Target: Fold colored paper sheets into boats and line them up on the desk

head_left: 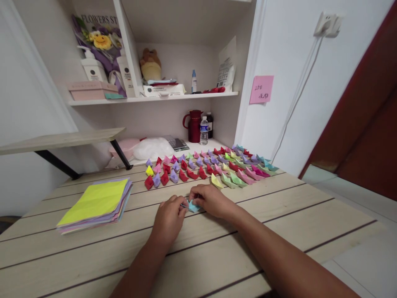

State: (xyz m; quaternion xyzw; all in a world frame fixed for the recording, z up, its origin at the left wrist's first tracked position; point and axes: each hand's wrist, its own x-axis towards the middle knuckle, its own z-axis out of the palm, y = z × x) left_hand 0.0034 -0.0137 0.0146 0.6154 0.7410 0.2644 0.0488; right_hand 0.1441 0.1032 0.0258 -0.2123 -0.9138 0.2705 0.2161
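Observation:
A small piece of folded light-blue paper [194, 207] is held between my two hands, low over the middle of the table. My left hand [170, 214] pinches its left edge between thumb and fingers. From the right, my right hand [209, 199] grips the paper's upper right part, and its fingers cover some of it. Just beyond my hands, rows of folded paper boats [192, 174] in red, purple, pink, yellow, green and blue stand on the table. The exact shape of the blue paper is partly hidden by my fingers.
A stack of coloured paper squares [96, 203], yellow on top, lies at the left. Behind it stands a small raised shelf [62, 140] on black legs. A red jug [194, 128] and a water bottle [204, 131] stand in the cabinet behind the boats.

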